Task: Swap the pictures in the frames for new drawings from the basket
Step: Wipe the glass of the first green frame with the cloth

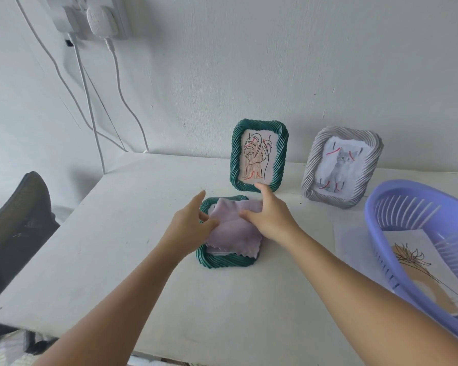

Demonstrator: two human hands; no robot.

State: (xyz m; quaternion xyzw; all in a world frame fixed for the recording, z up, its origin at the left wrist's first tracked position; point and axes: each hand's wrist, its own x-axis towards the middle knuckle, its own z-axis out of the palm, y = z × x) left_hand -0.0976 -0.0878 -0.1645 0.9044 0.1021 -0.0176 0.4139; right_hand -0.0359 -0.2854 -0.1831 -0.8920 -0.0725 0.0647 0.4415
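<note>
We judge we are at the wiping stage on one frame: the green frame lies flat mid-surface with a lilac cloth over it; our left hand rests loosely spread on the cloth, its grip pinching nothing; our right hand presses it; the basket holds the drawings at the right edge; next, we should lift the cloth clear.

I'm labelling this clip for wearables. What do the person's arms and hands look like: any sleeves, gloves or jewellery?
Both forearms are bare up to the frame edge, with no sleeves in view. The left hand and right hand are bare: no gloves, rings, watch or bracelets visible.
</note>
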